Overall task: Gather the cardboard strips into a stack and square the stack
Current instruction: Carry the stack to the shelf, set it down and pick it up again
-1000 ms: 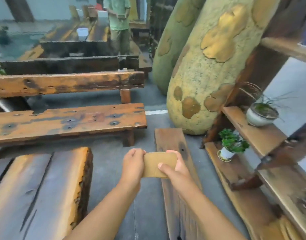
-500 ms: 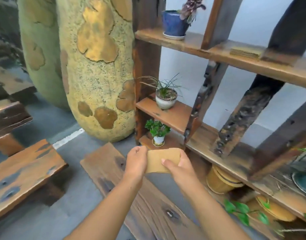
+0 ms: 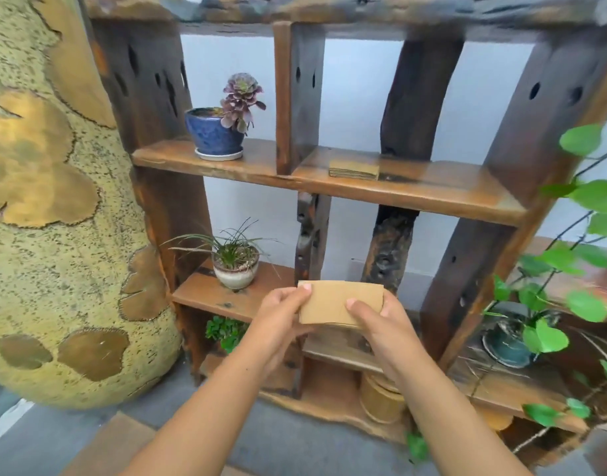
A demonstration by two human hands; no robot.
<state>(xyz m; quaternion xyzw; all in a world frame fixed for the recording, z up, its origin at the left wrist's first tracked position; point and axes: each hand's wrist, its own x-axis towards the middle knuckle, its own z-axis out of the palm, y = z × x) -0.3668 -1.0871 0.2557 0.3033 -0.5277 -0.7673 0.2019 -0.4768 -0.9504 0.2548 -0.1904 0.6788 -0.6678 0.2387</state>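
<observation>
I hold a small bundle of brown cardboard strips (image 3: 333, 302) in front of me with both hands, flat side up. My left hand (image 3: 281, 314) grips its left end, thumb on top. My right hand (image 3: 381, 324) grips its right end, thumb on top and fingers underneath. The strips' lower edges peek out unevenly under the top one. A second stack of cardboard strips (image 3: 354, 169) lies on the upper shelf board (image 3: 432, 194) of a dark wooden shelf unit, above and beyond my hands.
A blue pot with a purple succulent (image 3: 219, 132) stands left on the upper shelf. A white pot with grass (image 3: 236, 266) sits on a lower shelf near my left hand. A big yellow textured column (image 3: 54, 235) fills the left. Leafy vines (image 3: 570, 269) hang at right.
The view has swung right and up from the benches to the shelf unit, which is now closer. Both hands keep the same hold on the cardboard bundle.
</observation>
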